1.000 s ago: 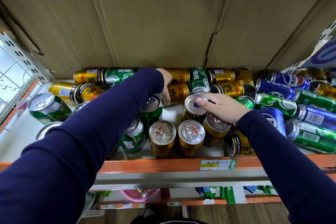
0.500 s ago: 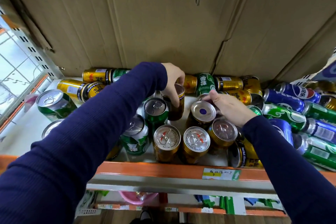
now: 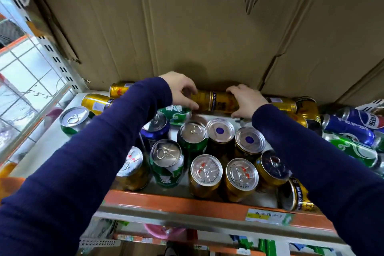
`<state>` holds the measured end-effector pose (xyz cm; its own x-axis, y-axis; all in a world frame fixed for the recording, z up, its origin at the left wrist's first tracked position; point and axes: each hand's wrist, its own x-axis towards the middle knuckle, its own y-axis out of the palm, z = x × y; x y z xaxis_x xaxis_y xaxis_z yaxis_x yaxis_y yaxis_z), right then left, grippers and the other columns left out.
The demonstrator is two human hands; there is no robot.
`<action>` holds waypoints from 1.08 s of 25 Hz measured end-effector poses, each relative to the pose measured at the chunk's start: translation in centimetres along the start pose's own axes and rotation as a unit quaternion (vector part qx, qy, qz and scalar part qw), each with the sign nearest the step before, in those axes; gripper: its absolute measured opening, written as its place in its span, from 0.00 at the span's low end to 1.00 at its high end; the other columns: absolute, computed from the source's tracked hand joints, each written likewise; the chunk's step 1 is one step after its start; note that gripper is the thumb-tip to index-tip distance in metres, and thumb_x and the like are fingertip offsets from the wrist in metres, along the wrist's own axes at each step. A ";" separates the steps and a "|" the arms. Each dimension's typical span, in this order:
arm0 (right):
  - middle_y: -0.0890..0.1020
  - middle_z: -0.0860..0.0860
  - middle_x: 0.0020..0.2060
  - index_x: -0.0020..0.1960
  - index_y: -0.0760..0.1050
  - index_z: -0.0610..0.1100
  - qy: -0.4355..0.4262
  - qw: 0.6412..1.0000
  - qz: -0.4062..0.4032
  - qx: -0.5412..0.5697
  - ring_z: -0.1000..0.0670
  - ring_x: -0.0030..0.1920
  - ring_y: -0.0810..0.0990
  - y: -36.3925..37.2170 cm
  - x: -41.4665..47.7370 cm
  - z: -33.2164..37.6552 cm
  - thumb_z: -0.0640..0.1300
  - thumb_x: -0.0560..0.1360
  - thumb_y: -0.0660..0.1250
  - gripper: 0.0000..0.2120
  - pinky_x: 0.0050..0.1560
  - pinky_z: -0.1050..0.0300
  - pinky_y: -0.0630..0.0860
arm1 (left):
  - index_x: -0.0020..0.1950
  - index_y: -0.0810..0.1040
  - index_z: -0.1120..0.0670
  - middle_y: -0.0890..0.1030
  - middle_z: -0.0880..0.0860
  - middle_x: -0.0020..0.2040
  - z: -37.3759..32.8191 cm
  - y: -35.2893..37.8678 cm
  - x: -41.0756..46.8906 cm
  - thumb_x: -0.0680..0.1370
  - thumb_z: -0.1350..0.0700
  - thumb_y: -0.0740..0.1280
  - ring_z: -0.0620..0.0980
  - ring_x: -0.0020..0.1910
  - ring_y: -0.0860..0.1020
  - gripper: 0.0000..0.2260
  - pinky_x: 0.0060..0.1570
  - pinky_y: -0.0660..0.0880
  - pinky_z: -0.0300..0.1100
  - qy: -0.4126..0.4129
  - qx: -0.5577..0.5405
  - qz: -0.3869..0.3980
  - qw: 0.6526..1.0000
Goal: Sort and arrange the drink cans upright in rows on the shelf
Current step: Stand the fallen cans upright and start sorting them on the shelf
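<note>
Centre frame, at shelf point(image 3: 176, 203) rear: 2 gold cans point(image 3: 216, 102) lying end to end are gripped by L hand point(image 3: 178, 89) & R hand point(image 3: 245, 100), fingers curled round them; upright cans point(image 3: 205, 174) are grouped below.

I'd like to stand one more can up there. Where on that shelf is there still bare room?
The clearest bare patch is the white shelf floor at the left, between the lone upright green can and the orange front rail. A thin strip shows behind the upright cans. The middle cluster and the toppled blue cans on the right are crowded.
</note>
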<state>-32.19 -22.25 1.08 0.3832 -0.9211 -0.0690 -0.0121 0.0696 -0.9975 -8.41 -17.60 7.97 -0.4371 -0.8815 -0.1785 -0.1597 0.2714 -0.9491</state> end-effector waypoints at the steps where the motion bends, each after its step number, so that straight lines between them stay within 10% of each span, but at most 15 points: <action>1: 0.71 0.44 0.62 0.70 0.63 0.47 0.003 1.000 -0.008 -0.013 0.40 0.58 0.74 0.2 0.1 0.1 0.49 0.64 0.77 0.39 0.59 0.47 0.72 | 0.60 0.77 0.53 0.80 0.51 0.51 1.0 -0.2 0.0 0.72 0.44 0.70 0.49 0.48 0.75 0.21 0.47 0.68 0.37 -0.013 -0.003 -0.024 1.000; 16: 0.78 0.50 0.55 0.63 0.74 0.46 0.020 0.985 0.030 0.169 0.51 0.52 0.76 -5.1 -2.5 0.4 0.54 0.63 0.78 0.32 0.51 0.61 0.69 | 0.69 0.69 0.54 0.73 0.56 0.63 2.2 2.6 6.3 0.72 0.52 0.71 0.55 0.59 0.73 0.27 0.59 0.70 0.45 0.019 0.048 -0.021 0.998; 27: 0.75 0.51 0.65 0.70 0.70 0.48 0.061 0.953 -0.033 0.296 0.54 0.62 0.71 -3.0 -4.3 0.3 0.58 0.75 0.64 0.26 0.58 0.64 0.63 | 0.61 0.76 0.57 0.77 0.57 0.58 -1.8 2.8 8.9 0.73 0.54 0.69 0.58 0.54 0.77 0.17 0.48 0.75 0.49 0.014 0.318 0.029 0.947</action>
<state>-33.53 -18.42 4.34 0.2550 -0.9659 -0.0438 0.5452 0.1811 -0.8185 -14.27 -23.97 4.20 -0.4531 -0.8593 -0.2374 0.4278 0.0240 -0.9035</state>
